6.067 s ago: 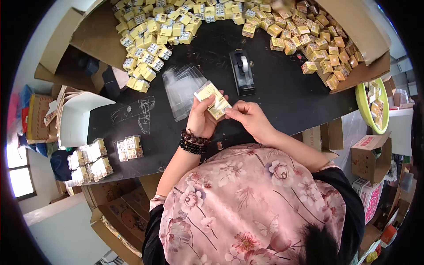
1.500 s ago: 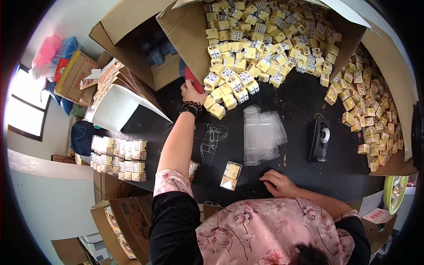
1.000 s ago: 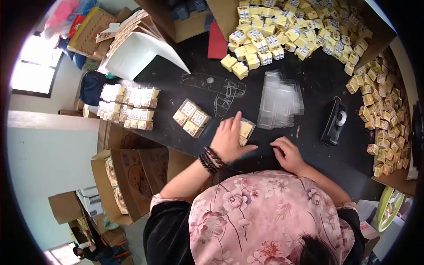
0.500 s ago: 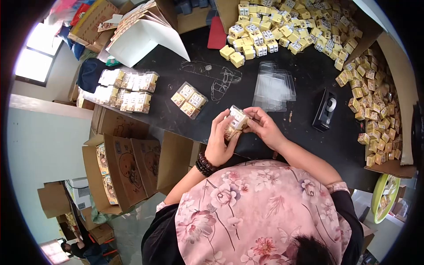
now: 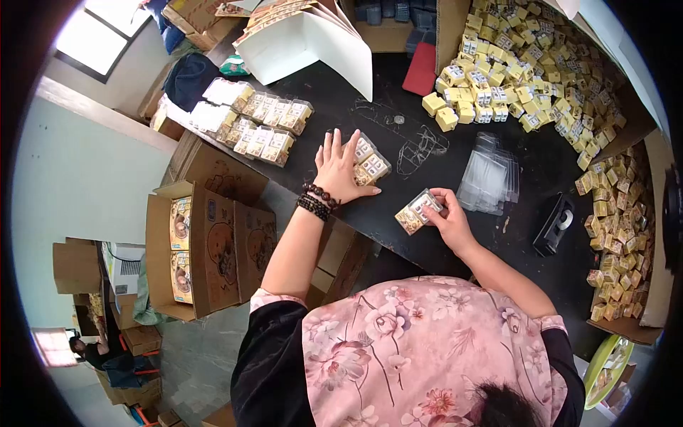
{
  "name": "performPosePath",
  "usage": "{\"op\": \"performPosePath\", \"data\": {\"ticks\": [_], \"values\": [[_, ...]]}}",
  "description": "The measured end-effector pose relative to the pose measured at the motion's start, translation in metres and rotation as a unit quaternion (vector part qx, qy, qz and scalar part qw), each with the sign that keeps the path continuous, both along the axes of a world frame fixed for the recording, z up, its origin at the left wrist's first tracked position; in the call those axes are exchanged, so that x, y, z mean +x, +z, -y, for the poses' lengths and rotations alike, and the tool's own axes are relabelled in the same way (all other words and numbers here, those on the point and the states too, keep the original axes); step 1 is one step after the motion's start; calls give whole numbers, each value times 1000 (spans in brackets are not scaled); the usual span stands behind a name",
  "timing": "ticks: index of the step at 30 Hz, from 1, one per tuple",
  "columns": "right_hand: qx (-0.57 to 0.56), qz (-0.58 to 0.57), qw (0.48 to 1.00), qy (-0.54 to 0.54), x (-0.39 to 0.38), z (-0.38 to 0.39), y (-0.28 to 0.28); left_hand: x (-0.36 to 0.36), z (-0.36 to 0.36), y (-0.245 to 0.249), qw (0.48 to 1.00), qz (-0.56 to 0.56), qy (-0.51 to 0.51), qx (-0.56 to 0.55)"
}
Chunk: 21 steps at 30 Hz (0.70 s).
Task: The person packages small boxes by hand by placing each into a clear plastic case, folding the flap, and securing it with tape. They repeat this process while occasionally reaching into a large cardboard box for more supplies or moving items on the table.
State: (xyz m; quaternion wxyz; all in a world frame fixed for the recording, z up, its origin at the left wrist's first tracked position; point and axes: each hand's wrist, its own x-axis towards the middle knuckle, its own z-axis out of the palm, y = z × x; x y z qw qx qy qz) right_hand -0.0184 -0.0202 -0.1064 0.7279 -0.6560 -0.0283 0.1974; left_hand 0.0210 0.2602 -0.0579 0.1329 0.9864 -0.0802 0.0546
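My left hand (image 5: 337, 174), wearing dark bead bracelets, is spread out at the left side of a clear pack of small yellow-and-white boxes (image 5: 373, 164) lying on the black table. Its thumb stretches along the near edge of that pack, and the palm is low over the table. Closer to me, my right hand (image 5: 451, 222) grips the right end of another clear pack of small boxes (image 5: 411, 216) between thumb and fingers. Further left, rows of filled packs (image 5: 274, 117) stand together.
Flat clear plastic sleeves (image 5: 486, 178) lie right of centre, near a black tape dispenser (image 5: 553, 226). Loose small boxes (image 5: 491, 85) heap at the back right, more (image 5: 619, 235) in a carton at right. A red pad (image 5: 420, 69) and white card (image 5: 306, 60) lie behind.
My left hand has let go of the pack both hands held and moved left to the other pack, its fingers spreading. My right hand keeps the first pack. The whole view has shifted.
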Motion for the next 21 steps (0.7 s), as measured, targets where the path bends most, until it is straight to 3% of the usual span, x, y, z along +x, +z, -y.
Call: {"op": "performPosePath", "data": {"ticks": [4,7,9,10,13,17,21], "values": [[-23,28,999,18,0,-3,-4,20,-7,-4,996,-72,-45,-35],[-23,54,998,23,-3,5,-15,24,-15,-2,997,-35,0,-65],[-11,84,996,15,-8,9,-22,39,-46,11,990,10,88,-111],[-26,90,995,21,-10,11,-22,52,-68,13,985,70,131,-92],[-98,133,985,40,-13,12,-7,97,-153,20,967,111,227,-37],[-121,162,978,45,-12,10,-2,150,-244,5,955,37,290,40],[-135,172,975,46,-10,11,-2,170,-262,11,956,-9,293,24]]}}
